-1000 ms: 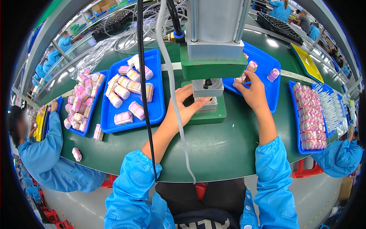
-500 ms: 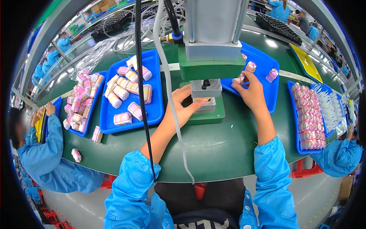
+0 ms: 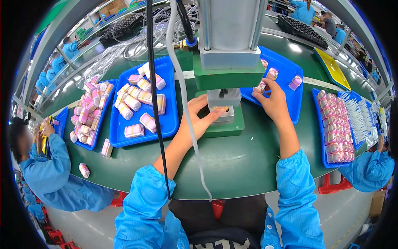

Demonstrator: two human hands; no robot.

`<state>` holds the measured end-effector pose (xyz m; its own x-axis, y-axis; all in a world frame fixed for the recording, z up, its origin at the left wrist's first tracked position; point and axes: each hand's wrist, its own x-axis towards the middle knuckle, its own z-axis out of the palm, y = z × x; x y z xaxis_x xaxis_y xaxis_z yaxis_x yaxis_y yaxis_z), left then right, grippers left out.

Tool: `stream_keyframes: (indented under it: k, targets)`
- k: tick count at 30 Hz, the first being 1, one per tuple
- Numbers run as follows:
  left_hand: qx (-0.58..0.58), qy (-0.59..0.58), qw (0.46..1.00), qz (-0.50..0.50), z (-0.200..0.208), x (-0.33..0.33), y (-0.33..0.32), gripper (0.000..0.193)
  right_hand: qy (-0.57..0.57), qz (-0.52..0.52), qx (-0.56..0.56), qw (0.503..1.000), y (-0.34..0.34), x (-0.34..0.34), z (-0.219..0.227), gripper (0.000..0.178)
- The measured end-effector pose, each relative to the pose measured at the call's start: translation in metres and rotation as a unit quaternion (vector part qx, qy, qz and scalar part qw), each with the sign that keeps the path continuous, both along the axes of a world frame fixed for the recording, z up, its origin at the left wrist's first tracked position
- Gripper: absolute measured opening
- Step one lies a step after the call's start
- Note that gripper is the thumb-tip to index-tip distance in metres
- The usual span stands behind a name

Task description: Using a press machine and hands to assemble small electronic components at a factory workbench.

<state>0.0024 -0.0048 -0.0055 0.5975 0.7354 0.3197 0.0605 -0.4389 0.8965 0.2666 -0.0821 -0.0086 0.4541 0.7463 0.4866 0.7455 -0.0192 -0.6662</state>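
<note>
My left hand (image 3: pixel 193 121) reaches round the left side of a bench press (image 3: pixel 232 79). Its thumb lies against a small yellowish piece (image 3: pixel 224 109) between the press's upper metal block (image 3: pixel 224 98) and the lower block (image 3: pixel 226 117); the other fingertips are hidden behind the press. At the near left part of the right blue tray (image 3: pixel 282 99), my right hand (image 3: pixel 271 99) pinches a small pink-and-white wrapped bundle (image 3: pixel 260 87) between thumb and fingers. Two similar bundles, one a pink wrapped bundle (image 3: pixel 295 82), lie farther inside that tray, and part of another shows beside the press.
Left of the press, a blue tray (image 3: pixel 168 128) and a narrower tray (image 3: pixel 89 146) hold several bundles. Two loose bundles lie near the table's left edge. A filled tray (image 3: pixel 331 165) stands at right. Black and grey cables (image 3: pixel 156 103) hang in front. Co-workers sit on both sides.
Both my hands keep almost the same places and grips. The view has shifted slightly. At the far left, a co-worker's hands have drawn in closer to their body.
</note>
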Motion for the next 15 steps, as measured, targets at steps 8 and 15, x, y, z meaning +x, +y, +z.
stream_keyframes:
  k: [8, 15]
  targets:
    - [-0.001, 0.005, 1.0, -0.006, -0.0012, -0.0008, 0.002, 0.035, 0.001, -0.003, 0.004, 1.0, 0.0009, 0.0007, -0.0008, 0.05]
    - [-0.005, -0.002, 1.0, 0.002, -0.0006, -0.0008, 0.0007, 0.037, 0.001, -0.007, 0.001, 1.0, -0.0014, -0.0006, 0.0039, 0.05]
